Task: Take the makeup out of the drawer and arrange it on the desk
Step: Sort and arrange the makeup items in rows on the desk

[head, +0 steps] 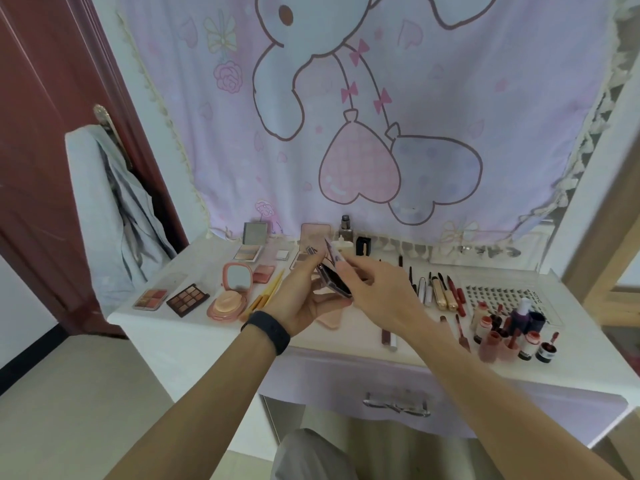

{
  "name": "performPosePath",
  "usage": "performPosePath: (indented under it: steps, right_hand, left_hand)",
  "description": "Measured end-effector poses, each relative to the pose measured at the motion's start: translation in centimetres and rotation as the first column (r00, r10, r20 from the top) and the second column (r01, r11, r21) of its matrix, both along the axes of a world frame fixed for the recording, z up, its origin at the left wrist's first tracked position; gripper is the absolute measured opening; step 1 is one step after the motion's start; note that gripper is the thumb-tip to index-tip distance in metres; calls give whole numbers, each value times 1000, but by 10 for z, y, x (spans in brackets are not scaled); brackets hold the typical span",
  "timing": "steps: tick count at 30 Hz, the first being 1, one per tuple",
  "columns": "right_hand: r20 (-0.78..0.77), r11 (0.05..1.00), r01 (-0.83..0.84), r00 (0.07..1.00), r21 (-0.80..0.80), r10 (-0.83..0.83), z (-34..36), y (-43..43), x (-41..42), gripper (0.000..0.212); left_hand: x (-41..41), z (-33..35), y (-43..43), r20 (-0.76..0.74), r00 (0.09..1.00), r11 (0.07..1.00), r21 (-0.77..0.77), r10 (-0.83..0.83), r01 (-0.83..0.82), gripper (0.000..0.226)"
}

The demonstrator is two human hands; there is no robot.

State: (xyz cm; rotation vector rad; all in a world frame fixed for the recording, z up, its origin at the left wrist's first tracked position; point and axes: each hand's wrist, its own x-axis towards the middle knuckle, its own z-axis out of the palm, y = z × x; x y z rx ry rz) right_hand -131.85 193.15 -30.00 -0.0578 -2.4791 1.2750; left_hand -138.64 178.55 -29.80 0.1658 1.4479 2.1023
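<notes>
Pastel cloth (346, 133) printed with a cartoon rabbit hangs behind the white surface (194, 337), and a red-brown door (52, 133) stands at the left. Most of the makeup is already laid out. Two palettes (171, 299) and a mirrored pink case (230, 292) lie at the left, with yellow brushes (266, 296) beside them. Pencils and lipsticks (438, 289) are set in a row at the right, near a lash tray (502, 296) and a cluster of small bottles (509, 336). The drawer (346, 379) below looks closed, so I judge the task to be near its end.

The step in hand seems to be opening a dark hinged compact (334, 277) so that it can be displayed like the other opened cases. It is held in the air above the middle of the surface, touching nothing there.

The left hand (304, 301), with a black wristband (266, 332), is turned palm-up and grips the compact's base from below. The right hand (377, 292) reaches across with its back to me. Its fingers appear to pinch the raised lid, though the fingertips are partly hidden. Both forearms stretch forward over the drawer.

Next the lid must be swung fully back. The compact should then be set down in a gap in the middle rows without knocking its neighbours.
</notes>
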Motion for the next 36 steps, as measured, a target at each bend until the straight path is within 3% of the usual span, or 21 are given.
performPosePath:
  steps: [3,5,7,10,13,16,18,21,25,30,33,36]
  right_hand:
    - [-36,993,96,994,-64,-99,-3,6,-3,56]
    - [26,954,126,992,-272,-123,-1,12,-8,63]
    - [71,857,137,991,-498,-117,-1,14,-9,52]
    - [90,779,129,992,-614,-93,0,9,-5,39]
    - [95,771,120,992,-625,-78,-2,2,-4,35]
    - [72,763,69,997,-642,-30,-5,-4,-2,33]
    - [52,762,31,999,-647,3,-7,-10,-1,31]
    - [37,765,-13,998,-644,47,-13,-19,-1,33]
    - [28,788,-36,997,-615,68,-19,-29,2,37]
    - [77,764,27,997,-645,30,-24,-35,2,36]
    - [14,821,-35,999,-569,52,-24,-40,3,38]
    - [-8,940,-86,996,-330,89,-25,-46,3,39]
  left_hand:
    - [1,-4,-2,86,996,997,71,35,-41,41]
    - [1,-7,-4,104,993,993,101,53,-64,42]
    - [0,-5,-9,94,992,991,95,81,-90,44]
    - [-3,2,-18,-62,993,995,-12,99,-100,57]
    - [-6,12,-28,-312,949,952,-302,-41,-58,90]
    - [-12,23,-34,-500,800,760,-645,-333,-87,118]
    - [-16,28,-34,-501,701,605,-786,-508,-124,120]
    - [-18,28,-34,-420,653,404,-896,-630,-185,112]
    - [-15,18,-40,-476,581,376,-879,-660,-293,102]
    - [-11,6,-49,-570,573,550,-802,-589,-232,71]
    - [-11,2,-55,-570,582,489,-815,-580,-310,81]
    - [-13,1,-56,-550,567,412,-835,-613,-364,91]
